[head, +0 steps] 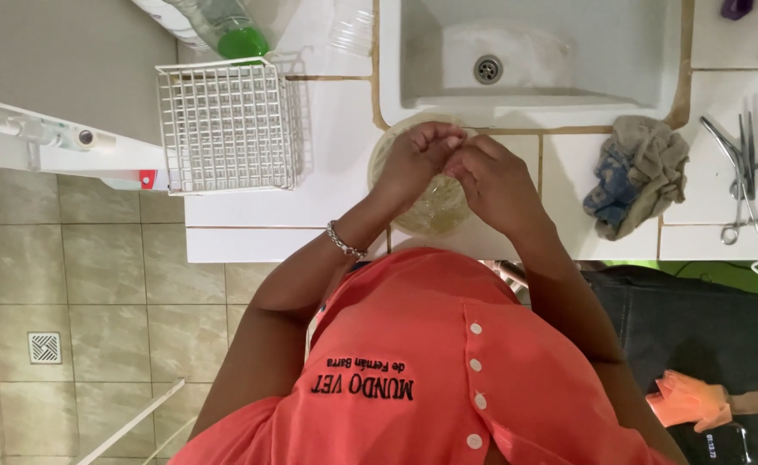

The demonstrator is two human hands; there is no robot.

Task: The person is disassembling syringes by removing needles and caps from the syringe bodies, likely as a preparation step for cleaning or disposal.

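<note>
A round clear bowl with pale yellowish liquid sits on the white tiled counter just in front of the sink. Both my hands hover over it, fingertips meeting above its far rim. My left hand, with a bead bracelet on the wrist, has its fingers curled and pinched together. My right hand is curled too, its fingers touching the left hand's. Something small may be held between them, but it is hidden by the fingers.
A white wire basket stands at the left of the counter, with a green-capped bottle behind it. A crumpled grey and blue rag lies to the right, then metal scissors and forceps. An orange glove lies on a dark bag below.
</note>
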